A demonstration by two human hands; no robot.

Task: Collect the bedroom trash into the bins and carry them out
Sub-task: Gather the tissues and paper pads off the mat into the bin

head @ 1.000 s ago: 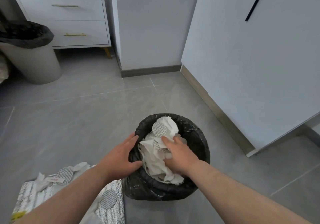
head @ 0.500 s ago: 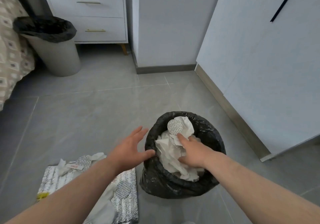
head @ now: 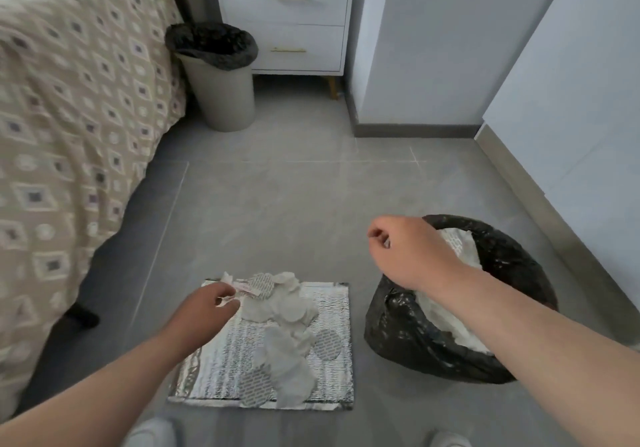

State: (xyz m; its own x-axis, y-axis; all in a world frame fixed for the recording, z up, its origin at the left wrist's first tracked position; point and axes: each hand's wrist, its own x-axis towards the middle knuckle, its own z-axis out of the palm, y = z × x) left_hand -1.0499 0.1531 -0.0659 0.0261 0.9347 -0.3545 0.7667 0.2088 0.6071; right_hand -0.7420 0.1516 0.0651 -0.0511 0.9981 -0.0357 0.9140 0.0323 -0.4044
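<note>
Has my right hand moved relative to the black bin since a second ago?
Yes. The right hand has left the paper inside the black-lined bin and now hangs over its left rim, toward the foil sheet.

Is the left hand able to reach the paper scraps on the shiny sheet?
Probably yes. The left hand sits right at the edge of the paper scraps on the shiny sheet, with nothing in between.
</note>
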